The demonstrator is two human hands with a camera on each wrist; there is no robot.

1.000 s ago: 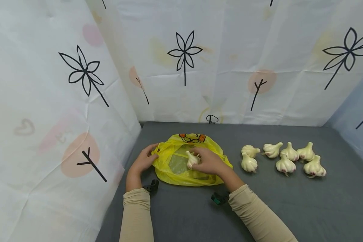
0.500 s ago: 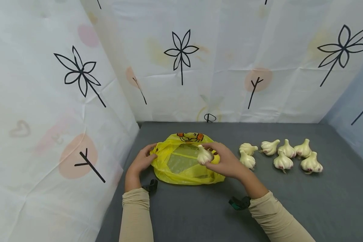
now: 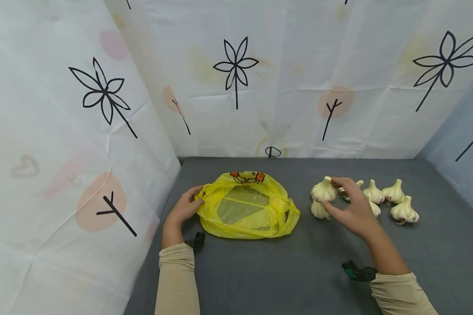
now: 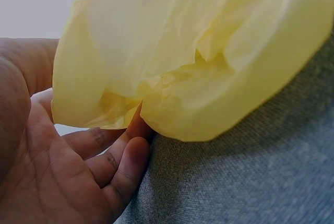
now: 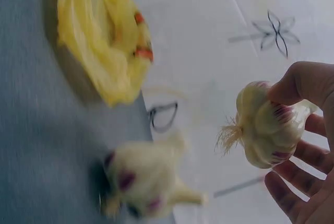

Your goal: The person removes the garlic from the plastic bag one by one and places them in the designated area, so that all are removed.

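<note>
A crumpled yellow plastic bag (image 3: 242, 232) lies on the grey table with its mouth spread open. At its left edge my left hand (image 3: 182, 208) grips the rim; the left wrist view has the thin plastic (image 4: 172, 93) between thumb and fingers, some fingers hidden. Off to the right, my right hand (image 3: 354, 209) pinches a white garlic bulb (image 3: 324, 190) by thumb and fingers. In the right wrist view this bulb (image 5: 263, 122) shows roots and purple streaks and is held up off the table. Just below it in the head view sits another bulb (image 3: 319, 211).
Several more garlic bulbs (image 3: 404, 211) stand grouped at the right, some partly behind my right hand. A white patterned cloth (image 3: 291, 78) hangs behind and along the left side of the table (image 3: 268, 275).
My right hand has drawn the garlic bulb out of the bag's mouth and carried it right, to the loose bulbs. The left hand keeps its place on the rim.
</note>
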